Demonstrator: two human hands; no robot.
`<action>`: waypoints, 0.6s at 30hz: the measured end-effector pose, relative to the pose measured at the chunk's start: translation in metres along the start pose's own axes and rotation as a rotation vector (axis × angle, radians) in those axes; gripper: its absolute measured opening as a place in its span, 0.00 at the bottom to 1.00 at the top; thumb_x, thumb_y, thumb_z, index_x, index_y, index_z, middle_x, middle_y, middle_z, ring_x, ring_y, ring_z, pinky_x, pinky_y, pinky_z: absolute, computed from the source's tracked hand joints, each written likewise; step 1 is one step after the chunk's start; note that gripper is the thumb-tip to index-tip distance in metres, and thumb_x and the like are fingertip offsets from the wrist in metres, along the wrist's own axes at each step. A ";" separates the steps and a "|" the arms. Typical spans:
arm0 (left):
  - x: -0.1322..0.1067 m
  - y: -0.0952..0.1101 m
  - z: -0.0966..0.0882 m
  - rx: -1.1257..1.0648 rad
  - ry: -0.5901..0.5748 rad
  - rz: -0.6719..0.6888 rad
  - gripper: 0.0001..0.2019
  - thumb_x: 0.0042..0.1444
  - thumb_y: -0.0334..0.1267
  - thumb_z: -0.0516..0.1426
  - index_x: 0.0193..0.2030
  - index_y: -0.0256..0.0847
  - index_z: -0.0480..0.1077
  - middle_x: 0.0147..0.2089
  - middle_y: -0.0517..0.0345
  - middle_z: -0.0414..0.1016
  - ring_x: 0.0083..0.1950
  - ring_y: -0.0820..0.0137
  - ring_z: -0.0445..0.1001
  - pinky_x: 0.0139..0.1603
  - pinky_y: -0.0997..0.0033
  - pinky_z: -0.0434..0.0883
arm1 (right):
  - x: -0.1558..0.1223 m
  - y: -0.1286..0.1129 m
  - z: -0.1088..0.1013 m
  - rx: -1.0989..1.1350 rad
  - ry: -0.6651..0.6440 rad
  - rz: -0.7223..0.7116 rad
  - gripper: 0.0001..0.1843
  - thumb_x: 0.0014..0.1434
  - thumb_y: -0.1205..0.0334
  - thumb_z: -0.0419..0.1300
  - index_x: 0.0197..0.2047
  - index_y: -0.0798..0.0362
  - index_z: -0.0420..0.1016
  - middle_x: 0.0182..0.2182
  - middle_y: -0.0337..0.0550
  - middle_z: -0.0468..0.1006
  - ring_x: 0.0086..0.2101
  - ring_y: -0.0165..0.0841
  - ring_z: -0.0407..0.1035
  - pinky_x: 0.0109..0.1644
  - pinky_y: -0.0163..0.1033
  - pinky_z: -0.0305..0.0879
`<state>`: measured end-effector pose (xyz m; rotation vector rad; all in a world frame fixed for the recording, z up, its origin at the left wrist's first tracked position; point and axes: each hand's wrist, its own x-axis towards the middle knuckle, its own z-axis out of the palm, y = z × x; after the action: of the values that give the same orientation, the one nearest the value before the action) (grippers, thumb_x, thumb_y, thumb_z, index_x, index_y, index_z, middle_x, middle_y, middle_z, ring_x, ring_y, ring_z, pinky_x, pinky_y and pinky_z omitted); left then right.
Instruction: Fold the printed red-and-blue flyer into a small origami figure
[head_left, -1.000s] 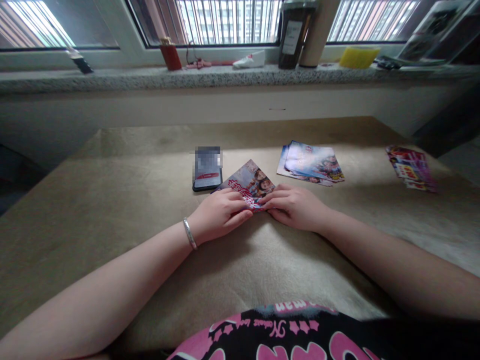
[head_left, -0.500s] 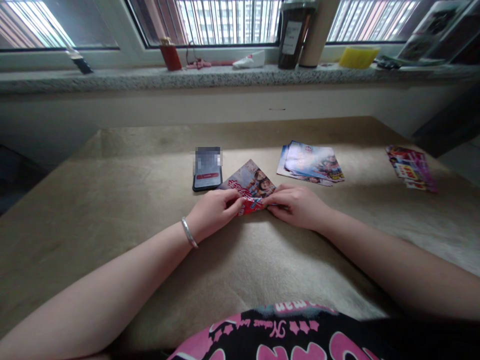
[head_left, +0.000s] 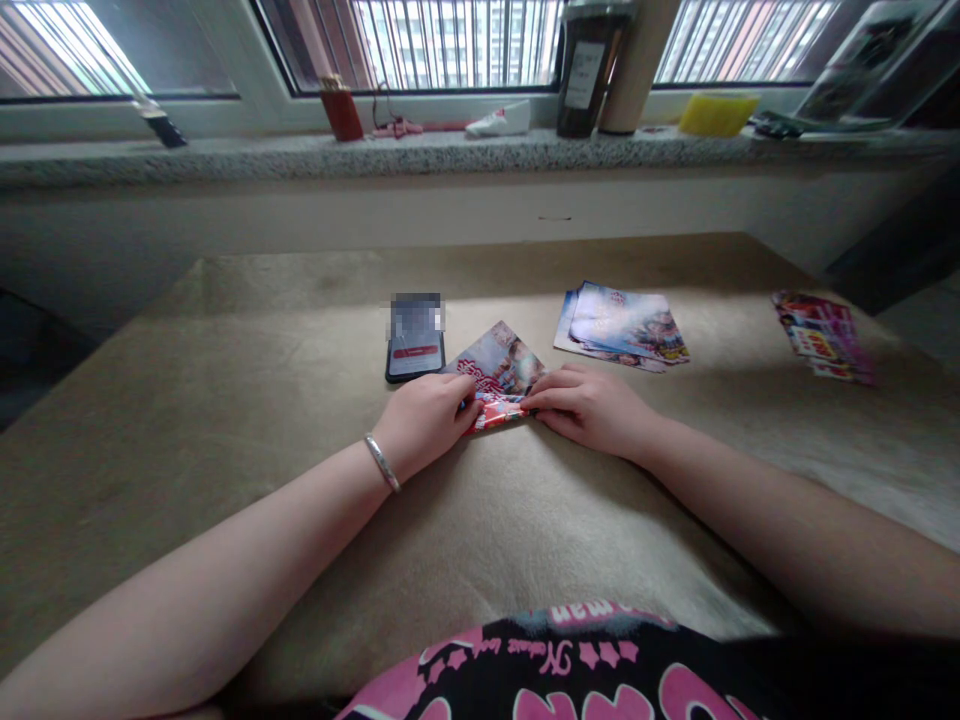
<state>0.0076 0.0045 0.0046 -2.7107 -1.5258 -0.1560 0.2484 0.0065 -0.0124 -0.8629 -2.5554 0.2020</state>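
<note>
A colourful printed sheet (head_left: 499,368) lies on the beige cloth-covered table (head_left: 225,420), its near edge folded up into a red strip. My left hand (head_left: 424,420), with a silver bracelet at the wrist, pinches the left end of that fold. My right hand (head_left: 589,405) pinches the right end, fingertips pressed on the paper. Both hands rest on the table, close together.
A phone (head_left: 414,340) lies just left of the sheet. A small stack of printed sheets (head_left: 622,328) sits to the right, and more sheets (head_left: 821,335) lie at the far right. The windowsill (head_left: 450,150) behind holds a red cup, a dark jar and a yellow sponge.
The near edge of the sheet has been rolled further away from me into a tighter fold. Both hands have shifted slightly forward with it.
</note>
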 end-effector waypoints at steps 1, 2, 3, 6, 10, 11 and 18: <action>0.001 0.000 0.000 0.007 0.004 -0.012 0.11 0.61 0.41 0.50 0.33 0.38 0.68 0.35 0.54 0.74 0.35 0.67 0.73 0.32 0.71 0.63 | 0.000 0.000 0.001 -0.018 0.003 0.000 0.12 0.60 0.64 0.55 0.44 0.50 0.78 0.42 0.45 0.79 0.41 0.34 0.71 0.45 0.41 0.68; 0.001 0.001 0.000 0.011 -0.004 -0.020 0.11 0.61 0.41 0.51 0.33 0.38 0.68 0.35 0.54 0.74 0.35 0.67 0.73 0.32 0.71 0.63 | 0.000 0.000 0.001 -0.035 0.005 0.001 0.13 0.61 0.64 0.54 0.44 0.51 0.78 0.42 0.45 0.79 0.41 0.35 0.71 0.45 0.41 0.68; 0.001 0.002 0.000 0.018 -0.005 -0.030 0.11 0.61 0.41 0.51 0.33 0.38 0.68 0.34 0.54 0.74 0.35 0.67 0.73 0.32 0.71 0.63 | 0.000 0.000 0.001 -0.050 0.005 0.001 0.13 0.61 0.64 0.54 0.44 0.51 0.79 0.41 0.45 0.79 0.41 0.35 0.71 0.44 0.41 0.68; 0.001 0.002 -0.001 0.028 0.002 -0.047 0.11 0.61 0.41 0.51 0.33 0.38 0.68 0.34 0.54 0.74 0.34 0.67 0.73 0.31 0.71 0.62 | 0.001 -0.001 0.002 -0.074 -0.002 -0.006 0.13 0.62 0.63 0.53 0.44 0.51 0.79 0.41 0.47 0.78 0.41 0.35 0.70 0.44 0.41 0.69; -0.001 -0.001 0.001 -0.001 0.020 -0.049 0.11 0.61 0.41 0.51 0.33 0.38 0.69 0.34 0.54 0.74 0.33 0.67 0.72 0.31 0.71 0.64 | 0.002 -0.001 0.005 -0.070 0.006 -0.017 0.14 0.63 0.64 0.52 0.45 0.53 0.78 0.41 0.48 0.78 0.42 0.36 0.69 0.46 0.43 0.68; -0.002 -0.002 0.002 -0.021 0.033 -0.050 0.10 0.61 0.40 0.52 0.34 0.38 0.69 0.35 0.54 0.74 0.33 0.67 0.72 0.31 0.71 0.64 | 0.003 0.000 0.006 -0.072 0.009 -0.022 0.14 0.63 0.65 0.52 0.45 0.53 0.78 0.41 0.48 0.78 0.42 0.36 0.69 0.46 0.43 0.68; -0.006 -0.009 0.006 -0.127 0.172 0.192 0.13 0.63 0.40 0.49 0.38 0.37 0.73 0.38 0.53 0.72 0.36 0.70 0.70 0.38 0.71 0.68 | 0.001 0.010 0.003 -0.116 0.025 0.006 0.15 0.63 0.65 0.52 0.46 0.52 0.78 0.41 0.48 0.77 0.40 0.35 0.68 0.46 0.42 0.68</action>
<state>-0.0027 0.0048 -0.0027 -2.8328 -1.2439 -0.4822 0.2514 0.0155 -0.0175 -0.9093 -2.5626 0.0445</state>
